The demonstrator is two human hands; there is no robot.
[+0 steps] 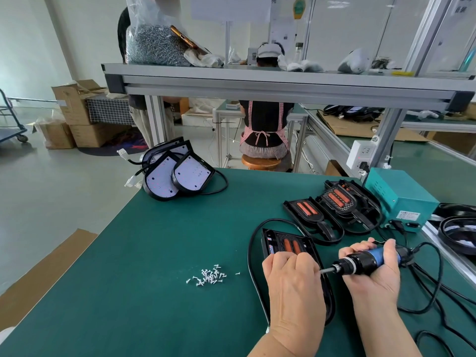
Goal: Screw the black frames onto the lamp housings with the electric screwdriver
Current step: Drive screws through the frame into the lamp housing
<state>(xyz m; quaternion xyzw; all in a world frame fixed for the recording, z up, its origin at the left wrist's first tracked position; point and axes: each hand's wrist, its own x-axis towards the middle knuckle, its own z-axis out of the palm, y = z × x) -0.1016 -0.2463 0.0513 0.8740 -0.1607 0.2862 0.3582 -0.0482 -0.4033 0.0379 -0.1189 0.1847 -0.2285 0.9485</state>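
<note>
The left hand curls its fingers atop the nearest lamp housing to steady it, perhaps pinching a screw, which I cannot tell. The right hand clamps the electric screwdriver, bit aimed there. Loose screws lie handy, and more housings wait beyond.

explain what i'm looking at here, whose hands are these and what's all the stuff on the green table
No machine here: a person's two bare hands, filmed by a camera worn on their head, looking down. The right hand grips an electric screwdriver, its bit pointing at the left hand, which rests with curled fingers on a black lamp housing. On the green table lie loose screws, two more housings, a stack of white-faced lamp parts and a teal box.
</note>
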